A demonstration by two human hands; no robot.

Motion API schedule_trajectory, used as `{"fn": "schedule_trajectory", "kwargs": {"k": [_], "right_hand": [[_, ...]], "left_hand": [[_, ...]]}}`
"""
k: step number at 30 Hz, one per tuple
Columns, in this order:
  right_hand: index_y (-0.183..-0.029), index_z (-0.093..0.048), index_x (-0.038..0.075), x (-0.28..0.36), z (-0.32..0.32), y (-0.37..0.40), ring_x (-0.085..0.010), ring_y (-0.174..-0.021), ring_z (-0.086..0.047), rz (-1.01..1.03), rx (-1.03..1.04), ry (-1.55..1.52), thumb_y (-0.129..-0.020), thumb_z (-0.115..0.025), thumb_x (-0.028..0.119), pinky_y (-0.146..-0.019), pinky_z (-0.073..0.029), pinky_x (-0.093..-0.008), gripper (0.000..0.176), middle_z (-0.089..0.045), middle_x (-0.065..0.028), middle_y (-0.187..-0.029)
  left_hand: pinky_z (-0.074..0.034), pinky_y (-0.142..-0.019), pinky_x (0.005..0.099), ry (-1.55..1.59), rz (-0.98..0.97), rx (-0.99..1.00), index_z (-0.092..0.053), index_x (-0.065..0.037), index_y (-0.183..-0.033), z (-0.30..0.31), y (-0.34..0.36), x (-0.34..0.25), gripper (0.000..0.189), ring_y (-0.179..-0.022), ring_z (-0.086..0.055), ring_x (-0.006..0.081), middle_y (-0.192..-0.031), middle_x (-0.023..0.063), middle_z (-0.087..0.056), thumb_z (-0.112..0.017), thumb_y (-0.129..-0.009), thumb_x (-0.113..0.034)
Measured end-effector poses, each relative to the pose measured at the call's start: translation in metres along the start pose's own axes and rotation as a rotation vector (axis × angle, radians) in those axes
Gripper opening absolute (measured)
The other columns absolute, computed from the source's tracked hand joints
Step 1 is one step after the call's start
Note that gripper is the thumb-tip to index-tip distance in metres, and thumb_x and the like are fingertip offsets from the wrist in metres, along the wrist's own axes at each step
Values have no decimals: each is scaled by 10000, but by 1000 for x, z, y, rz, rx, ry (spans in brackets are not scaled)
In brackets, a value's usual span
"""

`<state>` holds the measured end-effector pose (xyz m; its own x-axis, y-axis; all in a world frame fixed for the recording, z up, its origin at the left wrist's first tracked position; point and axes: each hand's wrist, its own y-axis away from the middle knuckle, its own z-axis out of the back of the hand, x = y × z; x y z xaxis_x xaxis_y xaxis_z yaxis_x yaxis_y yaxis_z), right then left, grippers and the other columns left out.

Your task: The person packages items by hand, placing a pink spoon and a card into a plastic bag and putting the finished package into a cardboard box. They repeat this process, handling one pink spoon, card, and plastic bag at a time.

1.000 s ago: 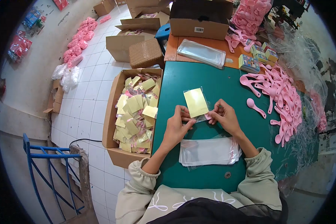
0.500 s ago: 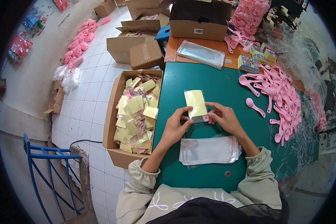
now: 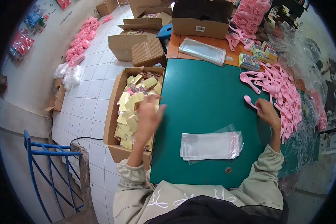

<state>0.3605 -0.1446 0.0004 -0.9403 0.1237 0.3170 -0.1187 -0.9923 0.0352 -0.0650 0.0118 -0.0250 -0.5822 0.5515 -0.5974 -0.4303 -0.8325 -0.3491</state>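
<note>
My left hand [image 3: 149, 115] hangs over the cardboard box [image 3: 112, 115] on the left. Motion blurs it somewhat, but its thumb stands apart from the fingers. Beneath and around it lie many clear packets with pale yellow cards [image 3: 130, 123], pink pieces showing among them. On the right of the green table, my right hand [image 3: 268, 113] grips the handle of a pink spoon [image 3: 249, 100], whose bowl points away to the left. Beside that hand spreads a heap of pink spoons [image 3: 287, 100]. A stack of clear plastic bags [image 3: 209, 145] rests in front of my body.
More clear bags [image 3: 203, 51] lie on the orange surface [image 3: 173, 48] at the back. Small printed boxes [image 3: 249, 61] sit near the spoon heap. An open carton [image 3: 201, 18] stands behind. Crumpled plastic wrap [image 3: 302, 52] covers the right side; a blue metal rail [image 3: 50, 153] is at lower left.
The packet with the yellow card has left the table centre. My left hand has swung left over the box; my right hand has moved right and taken hold of a loose pink spoon.
</note>
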Motion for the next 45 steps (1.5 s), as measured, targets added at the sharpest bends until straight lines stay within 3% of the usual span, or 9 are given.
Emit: {"fn": "schedule_trajectory", "kwargs": {"k": [5, 9, 12, 14, 18, 21, 27, 33, 45], "right_hand": [[-987, -575, 25, 49, 24, -11, -321, -764, -539, 133, -76, -172, -740, -491, -83, -700, -437, -370, 282, -498, -156, -878], [-1071, -588, 47, 82, 36, -1, -226, -732, -542, 157, -101, -234, -750, -468, -106, -664, -448, -303, 375, -453, -124, -932], [-1099, -588, 43, 99, 44, 1, -134, -683, -557, 100, -158, -435, -780, -529, -69, -623, -467, -255, 342, -510, -78, -852], [-1092, -586, 27, 108, 47, 0, -110, -657, -563, 8, -219, -642, -797, -560, -43, -603, -476, -248, 305, -548, -53, -794], [-1034, -572, 0, 119, 39, -4, -90, -670, -583, -34, -280, -707, -812, -610, 18, -624, -501, -226, 226, -577, -40, -754], [-1018, -557, 2, 124, 32, -6, -89, -680, -592, -5, -302, -787, -821, -613, 34, -629, -507, -223, 207, -582, -43, -771], [-1018, -550, 0, 125, 27, -9, -95, -688, -601, -24, -367, -543, -836, -612, 47, -634, -511, -228, 198, -585, -47, -811], [-1016, -558, -1, 133, 23, -7, -91, -702, -593, 19, -384, -884, -836, -623, 44, -631, -515, -221, 197, -581, -31, -827], [-1017, -499, -2, 158, 0, -6, -84, -673, -588, 76, -169, -834, -812, -646, 22, -602, -499, -215, 254, -607, -58, -787]], "left_hand": [[-475, -667, 379, 124, -222, 455, -575, -41, -863, -54, 13, -110, 301, -789, -576, 295, -876, 112, -558, -680, -771, -309], [-479, -641, 370, 176, -309, 436, -540, -48, -874, -90, 15, -113, 320, -753, -584, 285, -836, 112, -550, -694, -759, -305], [-492, -650, 319, 458, -205, 558, -530, -40, -913, -90, 8, -101, 259, -740, -619, 222, -836, 93, -607, -684, -794, -211], [-503, -670, 302, 782, 29, 593, -527, -34, -902, -86, 5, -96, 201, -749, -645, 195, -813, 97, -648, -667, -803, -141], [-511, -709, 252, 1107, 315, 607, -528, -17, -942, -78, -1, -89, 183, -776, -657, 128, -833, 93, -691, -651, -824, -84], [-512, -699, 242, 1128, 381, 605, -527, -8, -965, -72, -5, -89, 212, -766, -651, 116, -828, 98, -691, -660, -825, -96], [-500, -698, 239, 1162, 343, 714, -517, -8, -1040, -64, -9, -87, 250, -780, -639, 113, -876, 117, -683, -643, -845, -100], [-510, -717, 224, 1179, 374, 657, -507, 12, -1110, -64, -9, -86, 307, -834, -644, 124, -906, 115, -677, -633, -848, -88], [-465, -765, 223, 1178, 321, 550, -550, -5, -1142, -63, -6, -97, 307, -839, -586, 88, -914, 67, -661, -564, -915, -212]]}}
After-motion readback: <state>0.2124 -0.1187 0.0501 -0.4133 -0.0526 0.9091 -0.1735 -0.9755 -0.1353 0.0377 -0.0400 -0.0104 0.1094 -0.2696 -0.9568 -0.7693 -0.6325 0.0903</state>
